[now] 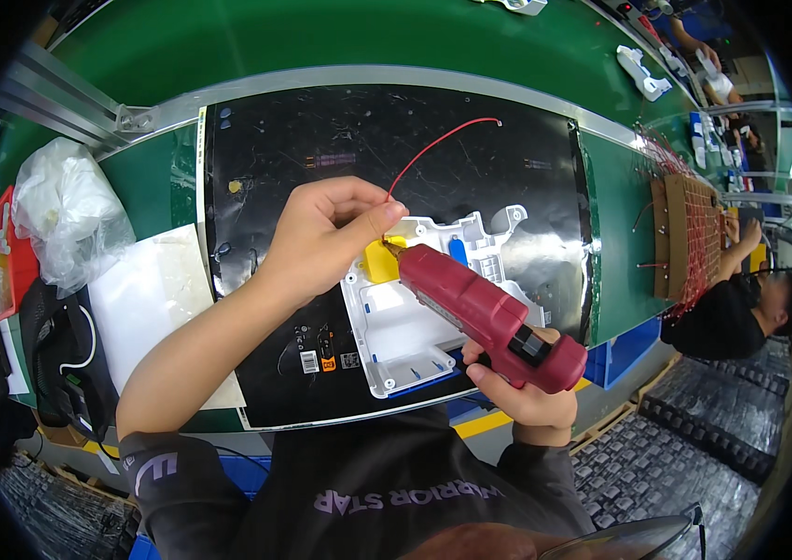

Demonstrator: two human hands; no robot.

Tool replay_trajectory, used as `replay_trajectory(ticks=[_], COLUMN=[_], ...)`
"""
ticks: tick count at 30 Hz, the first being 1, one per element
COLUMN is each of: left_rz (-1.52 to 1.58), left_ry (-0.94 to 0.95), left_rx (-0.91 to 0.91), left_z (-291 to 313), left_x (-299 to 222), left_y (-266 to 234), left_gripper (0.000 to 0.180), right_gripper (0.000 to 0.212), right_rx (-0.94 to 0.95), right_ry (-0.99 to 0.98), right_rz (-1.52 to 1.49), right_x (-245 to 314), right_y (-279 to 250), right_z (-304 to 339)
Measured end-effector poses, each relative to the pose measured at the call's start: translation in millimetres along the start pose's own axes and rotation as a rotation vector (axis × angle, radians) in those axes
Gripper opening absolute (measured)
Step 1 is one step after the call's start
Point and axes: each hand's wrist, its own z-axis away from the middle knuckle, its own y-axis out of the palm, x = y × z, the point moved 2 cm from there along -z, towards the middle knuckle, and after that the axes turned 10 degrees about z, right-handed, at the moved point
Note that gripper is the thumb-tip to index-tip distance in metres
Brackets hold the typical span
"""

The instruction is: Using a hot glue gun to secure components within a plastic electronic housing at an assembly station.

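Note:
My right hand (531, 399) grips a dark red glue gun (466, 297) by its handle. The gun's nozzle points up and left, at a yellow part (380, 262) set in the upper left of a white plastic housing (379, 327). Between thumb and fingers of my left hand (340, 229) a thin red wire (431, 147) is pinched, its lower end down by the nozzle tip. The wire's free end curves away to the upper right. A blue piece (458, 251) sits in the housing near the gun. The gun's body hides part of the housing's right side.
Under the housing lies a black mat (275, 177). A plastic bag (69, 215), white paper (149, 299) and a black bag (60, 364) lie at left. On the right stands a cardboard box (685, 238) with many red wires. Beyond is a green conveyor (321, 37); a co-worker (741, 303) sits far right.

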Motion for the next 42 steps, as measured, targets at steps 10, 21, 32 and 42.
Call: replay_trajectory(ticks=[10,21,32,42], left_rz=[0.02,0.025,0.009,0.01], left_ry=[-0.009,0.002,0.006,-0.004], left_rx=[-0.007,0.0,0.005,0.005], left_z=[0.3,0.3,-0.2,-0.3], left_x=[0.3,1.3,2.6,2.5], left_y=[0.2,-0.4,-0.8,-0.9], left_gripper=[0.021,0.021,0.023,0.022], right_gripper=[0.022,0.021,0.025,0.029], right_rx=[0.007,0.009,0.012,-0.069], right_ry=[0.006,0.026,-0.019,0.029], right_rz=[0.015,0.006,-0.114,-0.238], right_x=[-1.7,0.9,-2.7,-5.9], right_y=[-0.1,-0.2,-2.5,-2.4], right_z=[0.3,-0.2,2.5,8.5])
